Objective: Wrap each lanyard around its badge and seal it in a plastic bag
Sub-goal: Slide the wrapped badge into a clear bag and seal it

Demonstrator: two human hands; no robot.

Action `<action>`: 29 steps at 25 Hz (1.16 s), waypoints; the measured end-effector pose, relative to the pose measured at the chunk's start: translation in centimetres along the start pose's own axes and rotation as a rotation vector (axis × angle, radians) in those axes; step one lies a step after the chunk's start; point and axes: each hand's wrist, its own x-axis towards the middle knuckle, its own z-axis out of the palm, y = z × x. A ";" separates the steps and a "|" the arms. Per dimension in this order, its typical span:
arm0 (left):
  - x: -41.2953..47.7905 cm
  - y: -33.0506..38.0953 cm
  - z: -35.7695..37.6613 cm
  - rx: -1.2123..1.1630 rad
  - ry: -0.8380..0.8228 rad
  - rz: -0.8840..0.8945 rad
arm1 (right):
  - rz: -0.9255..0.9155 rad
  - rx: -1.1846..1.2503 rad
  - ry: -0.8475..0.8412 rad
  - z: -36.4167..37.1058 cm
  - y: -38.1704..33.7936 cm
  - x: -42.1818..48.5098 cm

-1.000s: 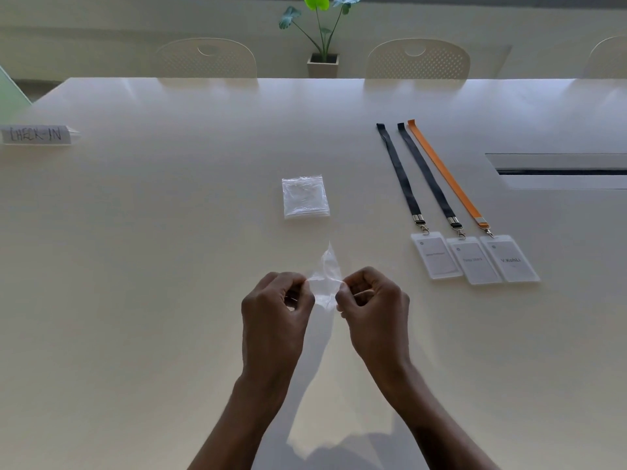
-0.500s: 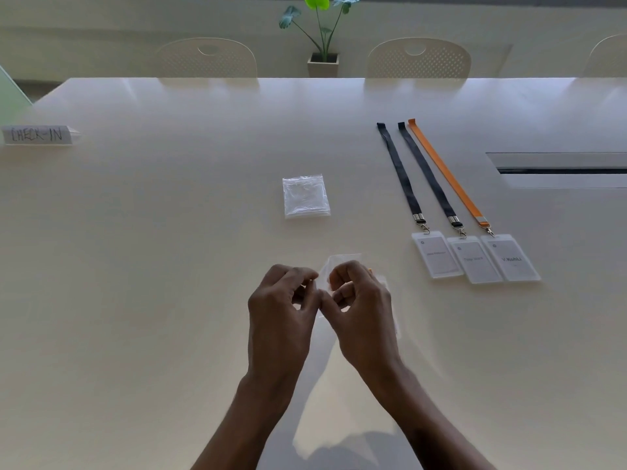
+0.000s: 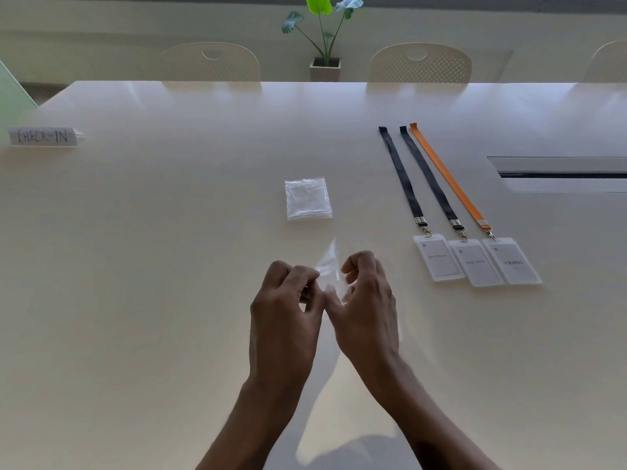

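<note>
One bag (image 3: 328, 266) sits between my hands at lower centre of the frame, lifted just off the worktop (image 3: 152, 266). My left hand (image 3: 285, 300) pinches one edge with curled fingers. My right hand (image 3: 366, 296) pinches the other side, thumb against fingertips. I cannot tell whether the mouth is open, because the film is too clear.

I judge the bag nearly weightless, limp and slick, so its two layers will likely cling rather than part. Taking one layer in each hand right at the lip looks the best hold. The spare stack (image 3: 308, 198) lies just above my hands, at centre frame.

Three badges (image 3: 475, 262) lie side by side right of centre, none wrapped. Each is clipped to one of the lanyards (image 3: 429, 179), two black and one orange, stretched straight up the frame. The badges look stiff and light, best gripped by the long edges. The lanyards are soft flat ribbon that should wind easily but may spring loose unless a thumb pins the last turn. Their metal clips could snag the thin film.
</note>
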 end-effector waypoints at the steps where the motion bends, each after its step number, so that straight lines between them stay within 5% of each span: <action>1: -0.1 0.1 0.0 0.010 -0.006 0.009 | -0.005 -0.003 -0.011 0.1 -0.1 0.1; 12: 0.7 0.2 -1.2 0.105 0.041 -0.021 | -0.179 -0.155 0.022 0.0 -0.5 0.0; 15: 1.7 -0.2 -2.2 0.133 0.073 -0.034 | -0.124 -0.022 -0.038 -1.7 0.9 1.6; 18: 2.8 -1.0 -3.4 0.197 0.102 -0.040 | -0.039 -0.232 -0.018 -4.2 4.5 4.3; 24: 3.1 -0.9 -1.9 0.292 -0.115 -0.020 | 0.148 -0.394 -0.394 -4.6 8.5 6.6; 29: 2.5 -0.9 1.0 0.281 -0.264 -0.003 | 0.167 -0.304 -0.391 -3.4 8.9 7.1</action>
